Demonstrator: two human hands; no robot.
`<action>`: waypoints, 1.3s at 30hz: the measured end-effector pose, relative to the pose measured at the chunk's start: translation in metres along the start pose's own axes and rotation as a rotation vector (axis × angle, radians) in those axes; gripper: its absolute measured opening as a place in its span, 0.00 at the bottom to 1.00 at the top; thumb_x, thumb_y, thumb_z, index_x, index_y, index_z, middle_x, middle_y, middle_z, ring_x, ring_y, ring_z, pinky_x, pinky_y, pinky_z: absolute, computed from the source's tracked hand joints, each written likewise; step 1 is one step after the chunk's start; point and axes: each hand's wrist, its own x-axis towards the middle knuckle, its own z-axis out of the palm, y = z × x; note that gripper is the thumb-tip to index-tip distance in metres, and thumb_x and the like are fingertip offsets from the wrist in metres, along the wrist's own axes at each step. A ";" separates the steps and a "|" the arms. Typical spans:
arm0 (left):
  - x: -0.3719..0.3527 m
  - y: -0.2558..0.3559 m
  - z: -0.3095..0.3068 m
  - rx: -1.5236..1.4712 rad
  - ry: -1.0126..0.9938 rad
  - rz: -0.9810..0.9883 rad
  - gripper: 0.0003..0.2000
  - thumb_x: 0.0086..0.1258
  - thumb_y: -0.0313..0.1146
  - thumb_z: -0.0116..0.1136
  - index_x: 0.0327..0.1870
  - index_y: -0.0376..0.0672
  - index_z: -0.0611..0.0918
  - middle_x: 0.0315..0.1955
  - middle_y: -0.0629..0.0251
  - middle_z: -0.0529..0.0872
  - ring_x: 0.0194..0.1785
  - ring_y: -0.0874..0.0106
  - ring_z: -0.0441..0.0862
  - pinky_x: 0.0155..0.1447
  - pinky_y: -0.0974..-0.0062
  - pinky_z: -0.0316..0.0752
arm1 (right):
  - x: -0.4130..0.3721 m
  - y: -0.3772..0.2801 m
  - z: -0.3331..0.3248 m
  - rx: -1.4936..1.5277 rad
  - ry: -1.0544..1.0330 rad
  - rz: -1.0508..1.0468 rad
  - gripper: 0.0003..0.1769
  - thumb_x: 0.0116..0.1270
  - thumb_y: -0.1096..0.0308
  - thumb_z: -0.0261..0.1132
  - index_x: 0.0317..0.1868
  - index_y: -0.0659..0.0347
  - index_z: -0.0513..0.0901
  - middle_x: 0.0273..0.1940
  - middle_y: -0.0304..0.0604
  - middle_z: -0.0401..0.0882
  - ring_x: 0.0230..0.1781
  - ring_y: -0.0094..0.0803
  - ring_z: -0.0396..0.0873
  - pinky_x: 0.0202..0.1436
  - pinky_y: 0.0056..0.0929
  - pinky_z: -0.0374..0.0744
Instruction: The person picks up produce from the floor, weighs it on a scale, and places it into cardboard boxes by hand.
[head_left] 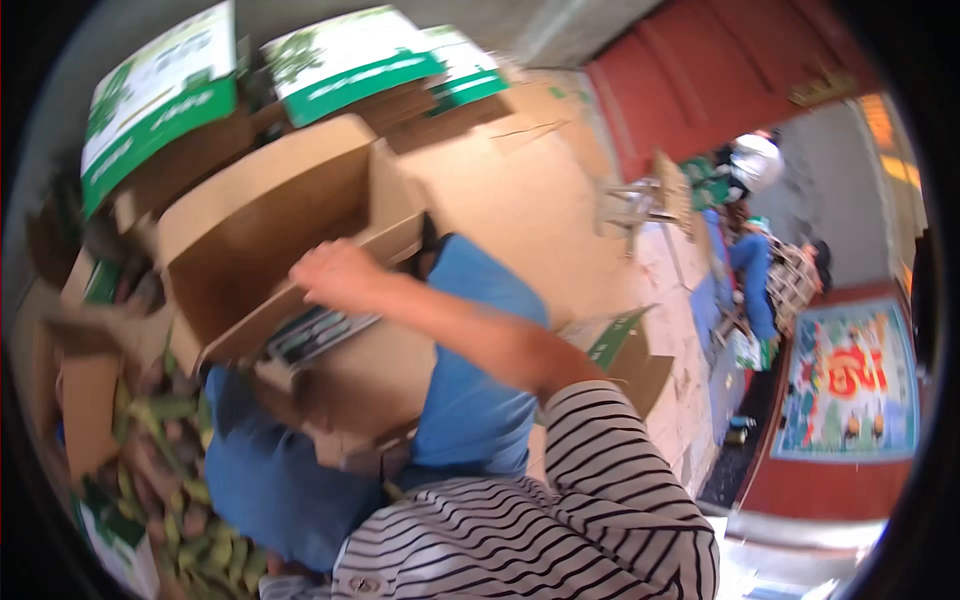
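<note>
— Fingers [318, 282] first: how do they sit?

— Those of the right hand [340, 272] are curled shut over the near rim of the cardboard box [260, 215]. The grip is tight, with the knuckles on top. The arm reaches in from the striped sleeve [610, 470] at the lower right.

— And the box, where is it and how does it lie?

— It lies tipped on its side over the blue-clad legs [470, 400], left of the middle of the view. Its long axis runs left to right and rises a little toward the right. The open mouth points at the camera and slightly down-left, so the bare brown inside shows. The flaps spread at its right end.

— What's around it?

— Below and left of it, a heap of green and brownish produce [170, 440] lies on the floor [520, 200]. Behind it, toward the far edge of the floor, are green-and-white printed boxes [160, 100]. Another person [750, 265] sits well apart, at the right edge.
</note>
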 end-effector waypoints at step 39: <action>-0.197 0.295 -0.270 -0.080 0.777 0.679 0.12 0.76 0.34 0.47 0.40 0.33 0.80 0.29 0.68 0.81 0.32 0.81 0.75 0.39 0.82 0.69 | -0.004 0.006 0.016 -0.004 0.089 -0.065 0.12 0.58 0.62 0.67 0.38 0.58 0.77 0.38 0.45 0.81 0.42 0.42 0.80 0.44 0.40 0.78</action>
